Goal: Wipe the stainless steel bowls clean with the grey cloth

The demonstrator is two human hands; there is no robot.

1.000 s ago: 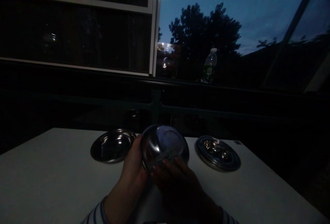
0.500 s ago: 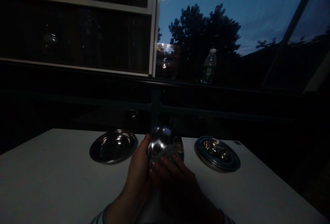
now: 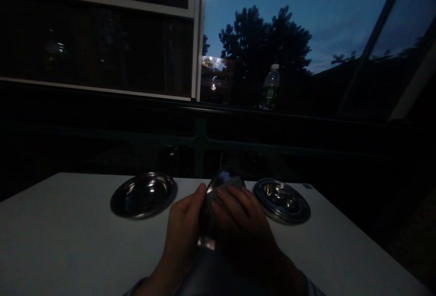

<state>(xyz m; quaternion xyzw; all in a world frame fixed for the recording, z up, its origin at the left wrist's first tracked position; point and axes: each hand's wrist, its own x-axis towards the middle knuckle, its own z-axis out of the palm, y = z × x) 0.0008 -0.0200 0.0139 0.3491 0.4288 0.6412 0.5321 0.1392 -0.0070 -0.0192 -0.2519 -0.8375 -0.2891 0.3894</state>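
My left hand (image 3: 184, 223) grips the edge of a shiny metal bowl (image 3: 223, 177) from the left, thumb along its rim. The bowl is tilted up over the near middle of the table, and my hands cover much of it. My right hand (image 3: 243, 219) presses a greyish textured cloth (image 3: 235, 181) against the bowl's surface with its fingers. Most of the cloth is under those fingers, and dim light hides its exact kind. A shallow metal plate (image 3: 145, 195) lies to the left of my hands. On the right is a stack of metal plates (image 3: 282, 199).
The white table (image 3: 68, 237) stretches beneath my hands, its far edge just behind the plates. A plastic bottle (image 3: 270, 88) with a green label and white cap stands on the sill by the window (image 3: 195, 37). Surroundings are very dark.
The bowl has turned from facing me broadly to a steeper, narrower tilt. My right hand has moved up and slightly right over it. The view has shifted slightly.
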